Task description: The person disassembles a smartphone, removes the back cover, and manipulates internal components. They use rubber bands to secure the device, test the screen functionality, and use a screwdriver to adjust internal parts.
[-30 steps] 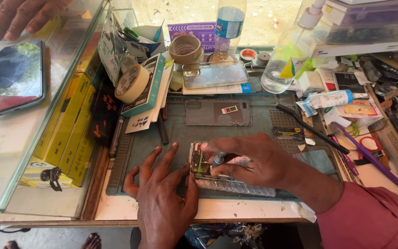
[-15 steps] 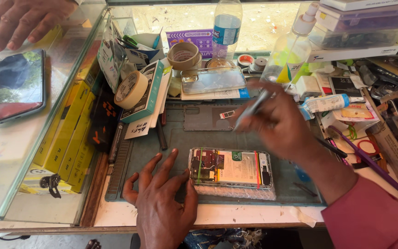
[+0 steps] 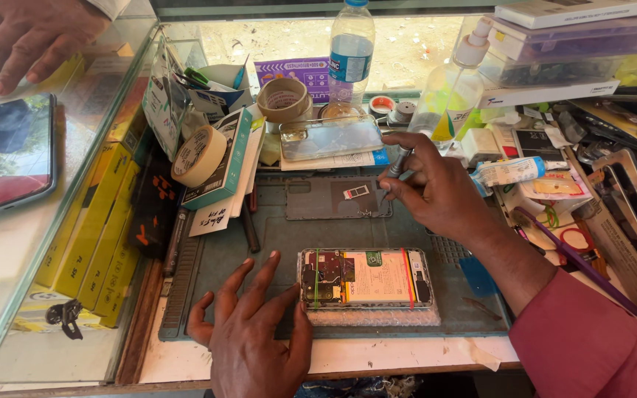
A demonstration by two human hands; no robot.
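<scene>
An opened phone (image 3: 366,277) lies back-up on bubble wrap on the grey-green work mat (image 3: 259,243), its board and battery showing. My left hand (image 3: 251,332) rests flat on the mat, fingers spread, thumb against the phone's left end. My right hand (image 3: 436,188) is above the mat's far edge, holding a small metal screwdriver (image 3: 395,165) with its tip down near a dark back cover (image 3: 337,199) that carries a small white part.
A phone case (image 3: 331,137), tape rolls (image 3: 199,156), a water bottle (image 3: 352,48) and a spray bottle (image 3: 451,81) stand behind the mat. Tools and packets crowd the right. A glass counter on the left holds a phone (image 3: 5,155); another person's hand (image 3: 23,37) rests there.
My right hand lifted off the opened phone with the screwdriver and moved up and right to the mat's far edge. My left hand stayed by the phone.
</scene>
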